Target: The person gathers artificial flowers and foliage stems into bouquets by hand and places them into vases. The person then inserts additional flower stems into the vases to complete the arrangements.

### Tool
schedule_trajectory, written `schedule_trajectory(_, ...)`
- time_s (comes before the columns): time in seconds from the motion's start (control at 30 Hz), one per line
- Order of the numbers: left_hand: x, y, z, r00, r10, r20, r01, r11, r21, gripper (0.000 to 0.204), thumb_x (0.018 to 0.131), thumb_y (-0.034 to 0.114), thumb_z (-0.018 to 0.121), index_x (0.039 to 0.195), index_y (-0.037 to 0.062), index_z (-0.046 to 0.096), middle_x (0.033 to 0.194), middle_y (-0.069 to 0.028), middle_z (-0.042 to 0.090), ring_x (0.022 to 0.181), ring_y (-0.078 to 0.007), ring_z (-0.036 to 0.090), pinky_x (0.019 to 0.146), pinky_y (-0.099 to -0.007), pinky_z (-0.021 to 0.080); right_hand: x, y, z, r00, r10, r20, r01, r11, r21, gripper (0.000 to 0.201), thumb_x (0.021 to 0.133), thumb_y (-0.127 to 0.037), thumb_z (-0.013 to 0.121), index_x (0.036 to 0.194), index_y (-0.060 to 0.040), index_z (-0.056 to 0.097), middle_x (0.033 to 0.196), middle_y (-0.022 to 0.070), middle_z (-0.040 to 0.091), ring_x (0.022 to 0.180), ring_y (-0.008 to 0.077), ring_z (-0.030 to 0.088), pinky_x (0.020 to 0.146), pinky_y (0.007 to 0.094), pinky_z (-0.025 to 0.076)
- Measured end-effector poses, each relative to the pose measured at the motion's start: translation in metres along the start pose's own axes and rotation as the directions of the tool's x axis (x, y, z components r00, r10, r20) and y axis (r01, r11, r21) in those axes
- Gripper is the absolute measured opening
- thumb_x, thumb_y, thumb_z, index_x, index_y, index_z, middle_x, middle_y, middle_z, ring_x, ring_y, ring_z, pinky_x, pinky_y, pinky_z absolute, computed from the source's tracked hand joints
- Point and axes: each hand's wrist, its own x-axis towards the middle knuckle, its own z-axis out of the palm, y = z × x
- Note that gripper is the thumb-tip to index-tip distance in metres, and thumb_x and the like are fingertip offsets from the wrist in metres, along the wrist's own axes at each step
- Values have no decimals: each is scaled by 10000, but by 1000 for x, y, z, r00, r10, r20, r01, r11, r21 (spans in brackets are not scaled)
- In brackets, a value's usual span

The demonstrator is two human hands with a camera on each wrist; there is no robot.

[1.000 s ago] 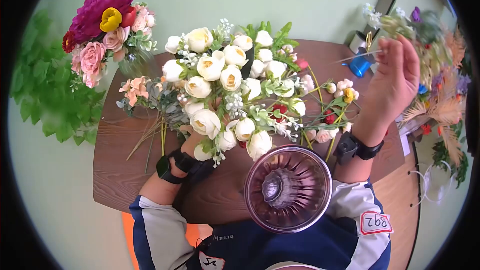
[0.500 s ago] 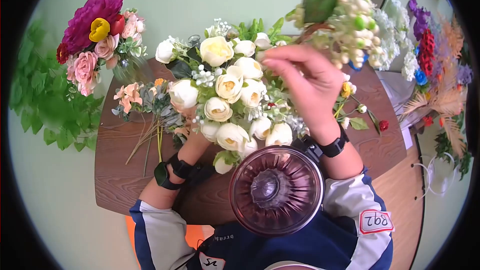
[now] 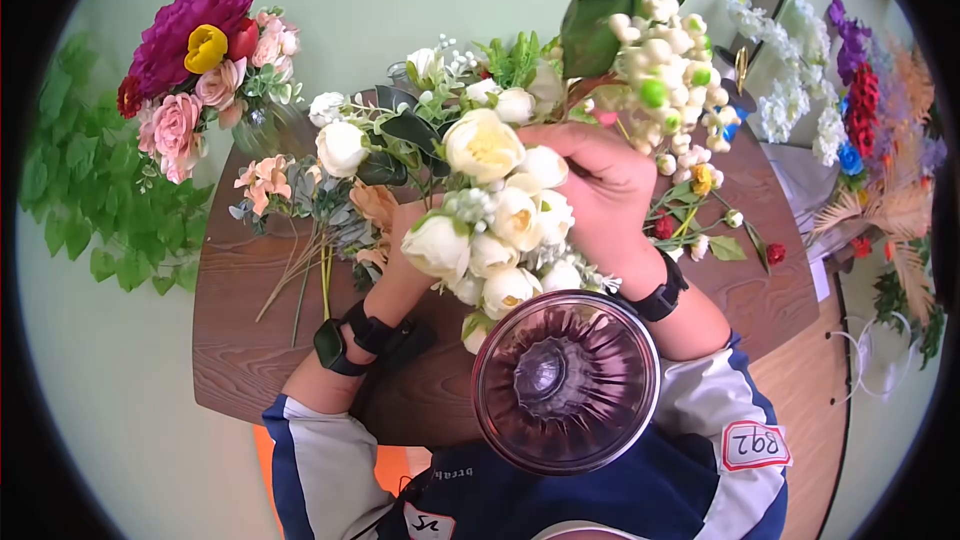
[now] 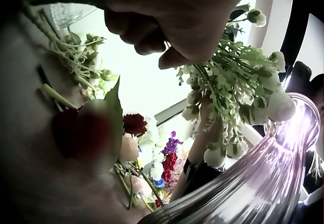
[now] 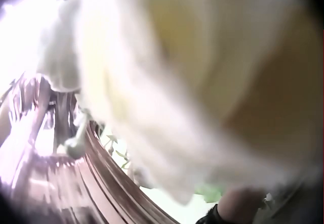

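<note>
In the head view, white roses and small sprigs form a bouquet [image 3: 515, 215] above the table. My left hand [image 4: 172, 16] grips its stems with curled fingers; dark stem ends stick out past the fist in the left wrist view. Blooms partly hide that hand in the head view. My right hand [image 3: 605, 185] is at the bouquet's right side, thumb and fingers pinching the stem of a white berry spray [image 3: 665, 60] with large green leaves. The spray's lower stem is hidden by the hand and blooms. A blurred white bloom [image 5: 202, 82] fills much of the right wrist view.
A ribbed purple glass vase [image 3: 565, 380] stands close to the body. Loose peach flowers [image 3: 265, 185] lie left on the brown table [image 3: 260, 340], small red and white ones [image 3: 690, 230] right. A glass vase of pink flowers [image 3: 270, 130] stands back left; more flowers [image 3: 860, 130] are far right.
My right hand has brought the berry spray from the far right to the bouquet. My left hand still holds the bouquet, which has turned and shifted slightly.
</note>
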Motion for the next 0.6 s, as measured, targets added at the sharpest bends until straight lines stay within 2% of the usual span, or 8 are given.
schedule_trajectory(0.07,4,-6,5,946,-322,-28,270,836,-478,219,738,92,680,931,-3,638,870,-36,659,767,-108,614,703,-240,497,-2,2,2,996,2,85,-4,1000,21,128,806,3,585,903,17,668,872,109,669,761,153,626,681,243,484)
schedule_trajectory(0.13,0,-6,1,960,-276,-47,246,913,-326,223,760,53,648,973,-8,624,927,-44,649,801,-113,609,721,-235,496,-4,3,5,995,19,97,-22,999,33,151,794,7,583,912,-15,675,855,99,670,757,170,637,670,253,494)
schedule_trajectory(0.2,-1,-8,-4,901,-429,69,434,879,-198,274,763,61,649,1021,-17,600,949,-57,641,823,-99,600,722,-243,497,-7,7,9,992,-6,125,21,992,-124,212,765,29,584,923,-70,685,831,81,668,756,186,645,644,274,505)
schedule_trajectory(0.23,-3,26,-7,831,-557,-13,557,831,2,312,761,52,648,1055,-23,580,971,-64,633,834,-91,595,721,-249,498,-10,11,10,990,40,132,-26,994,-104,240,734,7,603,927,-111,686,806,72,663,754,204,643,615,289,508)
schedule_trajectory(0.27,-1,29,-6,831,-556,-11,556,831,1,312,761,52,648,1055,-23,580,971,-64,633,834,-91,595,721,-249,498,-8,12,9,991,40,131,-26,994,-106,240,734,7,603,927,-111,686,806,72,663,754,204,643,615,289,508)
schedule_trajectory(0.33,2,32,-4,980,-200,-3,173,852,-494,288,748,41,655,1025,-12,601,932,-63,645,796,-91,601,698,-248,499,-1,11,8,973,-120,196,169,953,-251,235,722,-46,627,944,-109,671,810,78,658,746,226,640,613,303,509)
schedule_trajectory(0.37,6,5,-4,968,-235,81,246,954,-172,436,750,34,649,1168,11,527,1081,-100,595,934,-133,585,801,-293,487,-1,8,6,969,-75,237,147,942,-303,230,714,-82,636,943,-96,652,841,70,643,762,253,629,636,322,505)
schedule_trajectory(0.6,-42,-1,-32,961,-259,94,274,924,-266,460,757,36,642,1194,18,499,1114,-103,572,966,-143,570,825,-303,475,9,-8,-10,839,-319,441,496,780,-381,176,742,-218,672,886,-121,647,913,35,615,814,261,588,661,355,469)
